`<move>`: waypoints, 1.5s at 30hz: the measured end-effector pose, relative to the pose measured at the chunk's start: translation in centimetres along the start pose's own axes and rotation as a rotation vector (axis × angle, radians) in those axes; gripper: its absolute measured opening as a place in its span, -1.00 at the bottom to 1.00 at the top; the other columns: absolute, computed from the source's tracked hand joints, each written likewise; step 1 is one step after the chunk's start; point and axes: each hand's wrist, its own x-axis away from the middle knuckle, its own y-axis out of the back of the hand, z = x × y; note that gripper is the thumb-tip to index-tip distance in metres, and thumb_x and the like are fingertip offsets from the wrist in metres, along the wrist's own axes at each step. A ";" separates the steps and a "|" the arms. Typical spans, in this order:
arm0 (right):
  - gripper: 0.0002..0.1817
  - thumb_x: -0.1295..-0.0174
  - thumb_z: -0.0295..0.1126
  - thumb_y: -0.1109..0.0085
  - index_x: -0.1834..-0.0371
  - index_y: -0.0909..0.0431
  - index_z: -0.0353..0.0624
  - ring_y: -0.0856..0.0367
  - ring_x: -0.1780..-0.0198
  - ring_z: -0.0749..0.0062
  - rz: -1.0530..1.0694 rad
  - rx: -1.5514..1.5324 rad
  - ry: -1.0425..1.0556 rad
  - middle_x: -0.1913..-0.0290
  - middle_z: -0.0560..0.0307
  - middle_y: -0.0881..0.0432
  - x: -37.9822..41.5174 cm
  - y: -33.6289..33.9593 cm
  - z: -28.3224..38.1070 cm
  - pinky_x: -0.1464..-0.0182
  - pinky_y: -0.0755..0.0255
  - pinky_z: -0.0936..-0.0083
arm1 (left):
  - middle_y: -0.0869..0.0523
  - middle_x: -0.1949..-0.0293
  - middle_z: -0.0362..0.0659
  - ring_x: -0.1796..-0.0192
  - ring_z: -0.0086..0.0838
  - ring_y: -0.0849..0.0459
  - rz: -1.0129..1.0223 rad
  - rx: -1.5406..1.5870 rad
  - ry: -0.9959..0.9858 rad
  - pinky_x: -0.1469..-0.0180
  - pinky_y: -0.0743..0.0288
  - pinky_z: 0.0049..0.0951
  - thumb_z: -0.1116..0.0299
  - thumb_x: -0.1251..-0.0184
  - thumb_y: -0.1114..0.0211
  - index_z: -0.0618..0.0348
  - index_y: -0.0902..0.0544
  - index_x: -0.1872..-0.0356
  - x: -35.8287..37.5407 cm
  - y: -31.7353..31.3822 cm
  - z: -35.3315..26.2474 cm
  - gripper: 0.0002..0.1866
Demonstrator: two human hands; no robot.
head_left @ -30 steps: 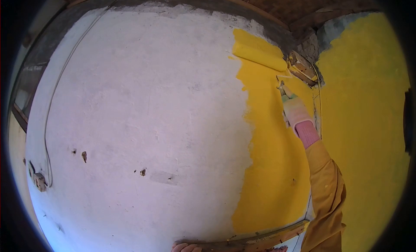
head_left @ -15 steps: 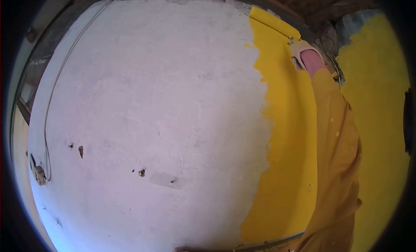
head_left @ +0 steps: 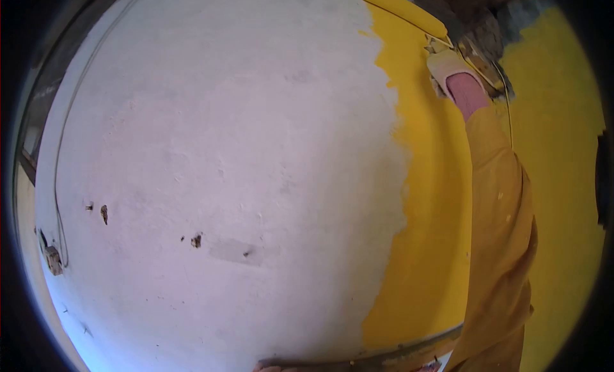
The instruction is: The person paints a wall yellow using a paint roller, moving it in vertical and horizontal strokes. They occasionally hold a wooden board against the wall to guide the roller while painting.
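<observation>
High on the wall at the right, my right hand, in a pale glove with a pink cuff, is closed around the handle of a paint roller. The handle is mostly hidden by the glove. The yellow-coated roller lies slanted against the wall's top edge, above the fresh yellow paint. To its left, the wall is whitish, with a ragged border where the yellow begins. A mustard-coloured sleeve covers my raised right arm. I cannot see my left hand.
A thin cable runs down the left side to a small box. Several holes, one ragged hole among them, mark the white wall. A loose wire hangs beside broken plaster at right. A ledge crosses the bottom.
The view has shifted, so the wall marks sit further left and higher. My right hand and the roller appear slightly higher in the picture, with the roller still at the wall's top.
</observation>
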 end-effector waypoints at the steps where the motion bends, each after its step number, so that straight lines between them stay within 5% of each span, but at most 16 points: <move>1: -0.51 -0.17 -0.37 0.21 -0.22 -0.27 -0.17 -0.39 -0.14 0.02 0.055 0.063 0.031 -0.20 -0.12 -0.33 2.1 0.2 0.2 -0.18 -0.26 0.31 | -0.54 0.10 -0.17 0.02 -0.24 -0.44 0.019 0.008 -0.009 0.01 -0.37 -0.25 0.50 0.17 -0.25 0.08 -0.54 0.16 -0.3 0.1 -0.1 -0.61; 3: -0.53 -0.14 -0.47 0.17 -0.17 -0.30 -0.25 -0.43 -0.09 0.04 -0.056 -0.396 -0.195 -0.25 -0.11 -0.25 9.2 -0.8 1.6 -0.14 -0.31 0.34 | -0.52 0.08 -0.14 0.00 -0.20 -0.43 -0.012 0.025 0.021 -0.03 -0.33 -0.21 0.61 0.23 -0.22 0.11 -0.52 0.13 -0.5 0.5 -0.5 -0.53; 9: -0.80 0.01 -0.58 0.01 0.29 -0.49 -0.42 -0.54 0.47 0.41 -0.315 0.589 0.362 -0.31 -0.10 -0.19 33.3 -5.7 0.2 0.50 -0.41 0.56 | -0.52 0.12 -0.17 0.05 -0.24 -0.43 -0.107 -0.013 -0.084 0.00 -0.36 -0.23 0.55 0.28 -0.27 0.08 -0.52 0.16 0.0 -1.9 1.5 -0.54; 11: -0.68 -0.05 -0.55 0.01 0.08 -0.44 -0.40 -0.48 0.62 0.33 -0.007 0.506 0.194 -0.15 -0.18 -0.38 41.7 -5.0 1.5 0.58 -0.37 0.50 | -0.55 0.20 -0.26 0.11 -0.31 -0.43 -0.202 -0.076 -0.145 0.05 -0.38 -0.25 0.44 0.39 -0.32 0.02 -0.56 0.28 0.7 -2.1 1.6 -0.57; 13: -0.53 -0.12 -0.52 0.02 -0.15 -0.29 -0.31 -0.39 0.71 0.19 0.018 -0.354 -0.139 0.07 -0.24 -0.52 47.5 -3.8 3.2 0.63 -0.31 0.42 | -0.52 0.15 -0.33 0.08 -0.38 -0.41 -0.127 -0.034 -0.007 0.01 -0.37 -0.24 0.44 0.23 -0.25 -0.08 -0.56 0.25 0.3 -1.6 0.8 -0.64; 15: -0.44 -0.16 -0.49 0.03 -0.28 -0.13 -0.23 -0.40 0.68 0.10 0.192 -0.185 -0.191 0.18 -0.13 -0.58 52.5 -3.2 3.8 0.59 -0.31 0.34 | -0.51 0.15 -0.31 0.08 -0.36 -0.41 -0.157 -0.010 -0.033 0.01 -0.37 -0.23 0.45 0.23 -0.25 -0.05 -0.56 0.25 0.2 -1.7 0.7 -0.64; 22: -0.62 -0.20 -0.55 0.11 -0.13 -0.28 -0.26 -0.48 0.51 0.09 0.161 -0.324 -0.225 -0.02 -0.13 -0.47 45.8 -1.5 4.8 0.46 -0.33 0.38 | -0.50 0.13 -0.25 0.03 -0.30 -0.38 -0.086 0.014 0.027 -0.07 -0.31 -0.19 0.54 0.28 -0.24 0.04 -0.54 0.20 0.0 -0.7 -0.3 -0.57; 27: -0.80 -0.01 -0.56 -0.04 0.25 -0.43 -0.33 -0.58 0.41 0.35 -0.053 0.440 0.251 -0.18 -0.12 -0.34 36.8 -1.8 4.0 0.44 -0.46 0.49 | -0.50 0.11 -0.22 0.00 -0.24 -0.39 -0.064 0.024 0.017 -0.10 -0.30 -0.19 0.65 0.42 -0.30 0.06 -0.51 0.18 -0.1 -0.7 -0.3 -0.44; 32: -0.88 0.00 -0.53 -0.07 0.35 -0.46 -0.26 -0.49 0.51 0.39 -0.201 0.580 0.292 0.04 -0.06 -0.47 42.9 -4.4 4.2 0.54 -0.39 0.48 | -0.49 0.10 -0.22 -0.01 -0.26 -0.37 -0.065 0.061 0.068 -0.12 -0.28 -0.18 0.62 0.32 -0.22 0.08 -0.52 0.18 0.1 -0.6 -0.7 -0.52; 34: -0.90 -0.04 -0.49 -0.05 0.38 -0.48 -0.24 -0.42 0.56 0.40 0.096 0.171 0.097 0.18 -0.03 -0.49 48.2 -3.8 5.3 0.58 -0.35 0.45 | -0.49 0.10 -0.22 -0.02 -0.26 -0.37 -0.064 0.047 0.062 -0.13 -0.28 -0.17 0.62 0.32 -0.23 0.08 -0.52 0.17 0.3 -0.6 -0.7 -0.51; 35: -0.57 -0.11 -0.55 0.05 -0.11 -0.27 -0.39 -0.45 0.60 0.04 0.168 -0.094 0.034 -0.09 -0.29 -0.38 51.9 -4.6 4.8 0.53 -0.36 0.31 | -0.49 0.10 -0.22 -0.02 -0.25 -0.37 -0.062 0.029 0.061 -0.13 -0.27 -0.17 0.62 0.32 -0.23 0.08 -0.52 0.17 0.2 -0.7 -0.7 -0.51; 36: -0.50 -0.16 -0.50 0.05 -0.21 -0.20 -0.25 -0.42 0.60 -0.09 0.124 0.050 0.120 0.39 -0.27 -0.52 55.0 -4.1 5.3 0.52 -0.34 0.20 | -0.49 0.10 -0.22 -0.02 -0.25 -0.37 -0.067 0.018 0.057 -0.13 -0.27 -0.17 0.62 0.32 -0.23 0.08 -0.52 0.17 0.1 -0.7 -0.8 -0.51; 37: -0.49 -0.15 -0.46 0.01 -0.22 -0.21 -0.16 -0.44 0.61 -0.05 0.167 -0.202 -0.120 0.66 -0.12 -0.44 58.1 -4.7 5.8 0.55 -0.33 0.18 | -0.49 0.10 -0.22 -0.03 -0.25 -0.36 -0.068 0.027 0.068 -0.14 -0.26 -0.16 0.62 0.31 -0.23 0.08 -0.51 0.16 0.0 -0.7 -1.0 -0.51; 40: -0.56 -0.09 -0.41 -0.08 -0.08 -0.33 -0.22 -0.44 0.65 0.10 0.280 -0.329 -0.332 0.64 0.02 -0.41 62.9 -2.5 7.9 0.64 -0.30 0.21 | -0.47 0.07 -0.18 -0.05 -0.20 -0.35 -0.037 -0.021 0.050 -0.13 -0.26 -0.17 0.60 0.32 -0.30 0.08 -0.47 0.12 0.1 -0.4 -1.2 -0.46; 43: -0.50 -0.19 -0.42 -0.04 -0.23 -0.25 -0.16 -0.49 0.61 0.18 0.297 -0.030 -0.008 0.47 -0.03 -0.56 68.6 -3.5 6.9 0.57 -0.41 0.41 | -0.45 0.05 -0.13 -0.05 -0.14 -0.35 0.025 -0.165 0.074 -0.09 -0.28 -0.17 0.55 0.29 -0.38 0.10 -0.44 0.11 -0.5 1.2 -3.6 -0.44; 45: -0.49 -0.20 -0.38 -0.04 -0.24 -0.22 -0.17 -0.50 0.58 0.06 0.357 -0.221 -0.172 0.47 -0.05 -0.55 66.7 -2.1 6.7 0.54 -0.42 0.33 | -0.44 0.05 -0.10 -0.05 -0.12 -0.36 0.071 -0.268 0.119 -0.08 -0.28 -0.16 0.51 0.23 -0.39 0.12 -0.44 0.12 0.1 1.8 -6.0 -0.49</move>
